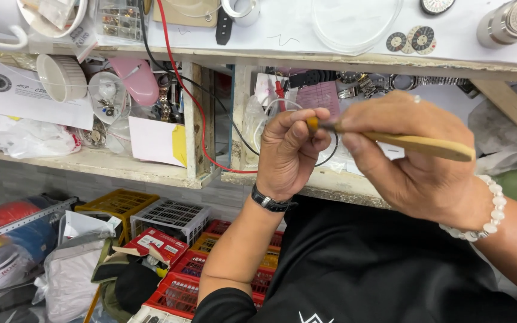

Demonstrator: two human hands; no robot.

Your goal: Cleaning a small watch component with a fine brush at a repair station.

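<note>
1. The right hand (417,158) gripped a wooden-handled tool (411,142) between thumb and fingers, closed firmly on the handle.
2. The tool's long axis ran nearly level across the view, its handle end trailing right and slightly down, its working end pointing left toward the left hand (288,152).
3. The left hand was clenched, fingertips pinched on a small yellowish part (312,124) at the tool's tip; what that part was could not be made out, possibly a small fitting.
4. Both hands were held in the air in front of the workbench edge (330,179), above the person's lap, the tool between them.
5. A black strap (270,202) circled the left wrist; a white bead bracelet (489,209) circled the right.
6. A clear compartment box (118,21) on the bench top held small mixed parts.
7. A clear round dish (354,24) on the bench top stood beside three loose watch dials (411,39).
8. The right shelf compartment held metal watch bands (426,81) and a pink pad (321,96).
9. The left shelf compartment held a white ribbed cup (61,76) and a pink case (139,81).
10. A red wire (189,98) hung down from the bench top past the shelf divider.
11. Red crates (181,284) and a yellow crate (115,203) stood on the floor below; their contents were unclear.
</note>
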